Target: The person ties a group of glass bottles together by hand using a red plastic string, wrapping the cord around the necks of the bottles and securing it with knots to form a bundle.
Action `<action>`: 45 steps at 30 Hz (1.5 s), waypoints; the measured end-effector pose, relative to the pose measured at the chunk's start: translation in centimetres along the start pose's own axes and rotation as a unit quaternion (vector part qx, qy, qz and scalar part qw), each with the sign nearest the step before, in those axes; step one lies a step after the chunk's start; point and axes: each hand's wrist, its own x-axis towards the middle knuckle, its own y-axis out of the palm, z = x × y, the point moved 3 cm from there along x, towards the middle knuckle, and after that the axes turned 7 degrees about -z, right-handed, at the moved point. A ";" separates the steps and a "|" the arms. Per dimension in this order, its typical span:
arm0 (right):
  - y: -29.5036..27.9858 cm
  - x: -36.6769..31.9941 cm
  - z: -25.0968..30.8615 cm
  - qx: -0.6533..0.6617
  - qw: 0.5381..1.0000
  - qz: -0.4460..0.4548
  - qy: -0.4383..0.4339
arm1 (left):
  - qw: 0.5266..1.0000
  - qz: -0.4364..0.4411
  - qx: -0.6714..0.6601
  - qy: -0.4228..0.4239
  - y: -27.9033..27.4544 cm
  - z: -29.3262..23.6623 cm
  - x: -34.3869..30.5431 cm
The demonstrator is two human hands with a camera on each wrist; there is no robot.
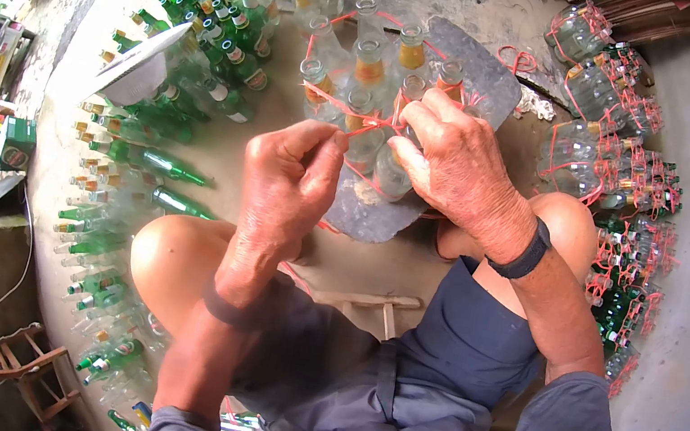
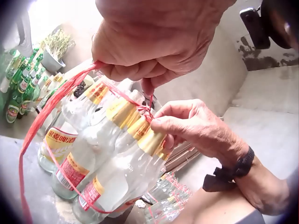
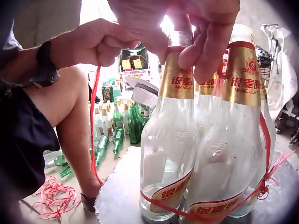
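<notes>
A cluster of clear bottles [image 1: 368,69] with gold neck labels stands on a grey slab [image 1: 372,220]; red twine [image 3: 161,205] loops round their lower bodies. More red twine [image 2: 46,105] runs across the necks to a knot [image 2: 145,112]. The left hand [image 1: 292,175], fingers curled, grips the twine beside the bottle tops, a length trailing down from it. The right hand [image 1: 464,158] pinches the twine near the knot with thumb and fingers, close against the bottle necks. In the right wrist view the right hand [image 3: 187,32] partly hides the necks.
Green bottles [image 1: 231,50] and other loose bottles stand or lie along the left, a pale hat [image 1: 137,67] over some. Bundles of tied bottles [image 1: 579,150] line the right wall. Loose red twine [image 3: 56,198] lies on the floor. A wooden piece [image 1: 372,300] lies between the legs.
</notes>
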 end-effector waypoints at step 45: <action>-0.1 -0.6 0.5 0.032 0.999 -0.016 0.019 | 0.976 0.054 0.208 -0.036 2.0 2.9 7.3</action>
